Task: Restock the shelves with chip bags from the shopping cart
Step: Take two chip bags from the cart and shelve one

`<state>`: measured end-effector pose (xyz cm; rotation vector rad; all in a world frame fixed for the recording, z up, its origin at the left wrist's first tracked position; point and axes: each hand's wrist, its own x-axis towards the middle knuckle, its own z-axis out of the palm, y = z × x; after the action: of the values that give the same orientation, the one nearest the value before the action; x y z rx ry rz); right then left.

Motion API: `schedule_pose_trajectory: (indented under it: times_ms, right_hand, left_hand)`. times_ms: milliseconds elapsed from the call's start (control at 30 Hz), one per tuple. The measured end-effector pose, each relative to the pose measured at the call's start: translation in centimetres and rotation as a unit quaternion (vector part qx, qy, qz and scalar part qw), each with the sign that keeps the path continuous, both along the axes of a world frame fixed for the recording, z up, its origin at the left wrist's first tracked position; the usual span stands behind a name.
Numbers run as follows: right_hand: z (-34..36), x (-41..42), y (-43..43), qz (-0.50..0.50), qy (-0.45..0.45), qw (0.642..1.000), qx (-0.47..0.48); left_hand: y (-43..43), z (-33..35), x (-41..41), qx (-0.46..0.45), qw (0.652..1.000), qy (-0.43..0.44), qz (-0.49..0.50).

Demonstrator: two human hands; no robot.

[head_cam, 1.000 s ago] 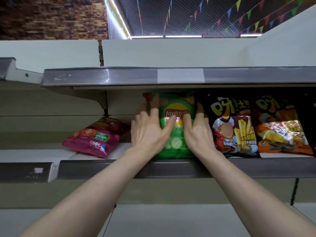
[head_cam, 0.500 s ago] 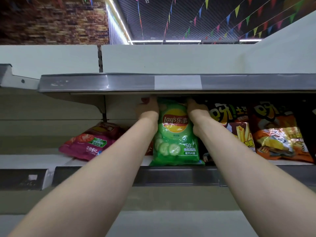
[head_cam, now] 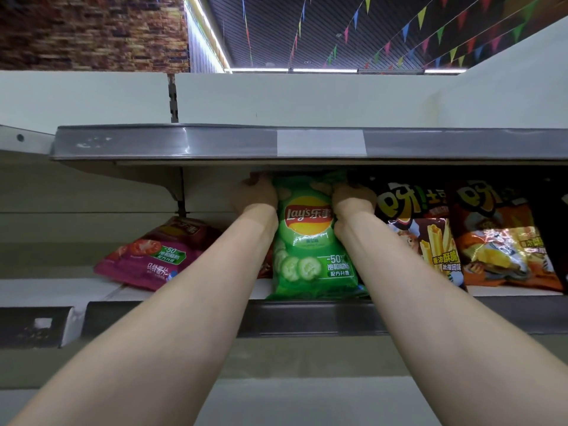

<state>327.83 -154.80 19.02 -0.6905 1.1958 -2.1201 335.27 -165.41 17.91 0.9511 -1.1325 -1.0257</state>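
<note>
On the shelf (head_cam: 307, 318), left hand (head_cam: 256, 193) and right hand (head_cam: 353, 198) flank the green bag (head_cam: 310, 241), grip hidden.

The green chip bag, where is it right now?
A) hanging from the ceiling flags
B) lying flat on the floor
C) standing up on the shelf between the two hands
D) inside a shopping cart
C: the green chip bag stands upright on the shelf, with the left hand and the right hand on either side of its top.

The Lay's bag (head_cam: 310, 241) stands on the lower shelf (head_cam: 307, 318). Left of it lies the tomato bag (head_cam: 150, 256); right of it stands the fries bag (head_cam: 430, 241). The left hand (head_cam: 258, 192) and right hand (head_cam: 353, 196) flank its top.
</note>
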Motion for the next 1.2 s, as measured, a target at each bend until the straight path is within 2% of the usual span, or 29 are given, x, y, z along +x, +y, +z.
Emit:
schedule_pose_trajectory:
  times_ms: [100,200,267,300,367,433,533,667,800,933,1033,1100,1133,1200]
  right_hand:
    - [-0.4,-0.5,-0.7,-0.018,0.015,1.0,-0.018]
    - [-0.9,-1.0,-0.8,-0.085,0.107,0.99,0.029]
    - [-1.4,-1.4,-0.5,-0.11,0.191,0.972,0.086]
    - [-1.9,-1.4,0.0,-0.115,0.231,0.96,0.109]
    - [-3.1,-0.9,1.3,-0.117,0.302,0.939,0.119]
    - [-4.6,0.0,2.3,-0.123,0.363,0.918,0.098]
    - [-5.6,0.8,2.7,-0.14,0.408,0.895,0.116]
    - [-6.0,0.9,2.4,-0.187,0.464,0.857,0.121]
    - [-6.3,0.6,2.7,-0.216,0.51,0.823,0.124]
    - [-5.5,1.8,3.8,-0.264,0.56,0.783,0.063]
    - [-5.2,4.8,3.7,-0.244,0.601,0.761,0.017]
    - [-5.4,7.2,3.0,-0.242,0.637,0.732,-0.018]
    - [-5.6,8.3,2.5,-0.233,0.652,0.721,-0.023]
    - [-5.9,10.1,1.2,-0.14,0.662,0.734,0.048]
  left_hand:
    - [0.8,0.2,-0.1,-0.035,0.998,0.056,0.016]
    - [2.6,0.3,0.3,-0.06,0.996,0.069,0.014]
    - [4.0,0.1,0.8,-0.074,0.994,0.078,-0.008]
    - [4.7,-0.4,1.3,-0.066,0.996,0.06,-0.017]
    - [6.4,-2.2,2.1,-0.051,0.997,-0.054,-0.015]
    - [8.3,-4.1,2.5,-0.08,0.984,-0.159,-0.008]
    - [9.1,-5.5,2.2,-0.136,0.958,-0.253,0.01]
    - [9.1,-5.3,2.1,-0.183,0.921,-0.337,0.063]
    - [9.5,-5.1,3.0,-0.187,0.912,-0.36,0.065]
    - [7.6,-3.1,7.8,-0.207,0.869,-0.433,0.117]
    - [4.8,-1.5,12.7,-0.138,0.83,-0.52,0.144]
    - [3.4,-0.9,15.8,-0.069,0.8,-0.577,0.15]
    - [3.0,-0.9,17.1,-0.036,0.797,-0.584,0.148]
    - [2.7,-1.3,19.1,0.028,0.81,-0.575,0.111]
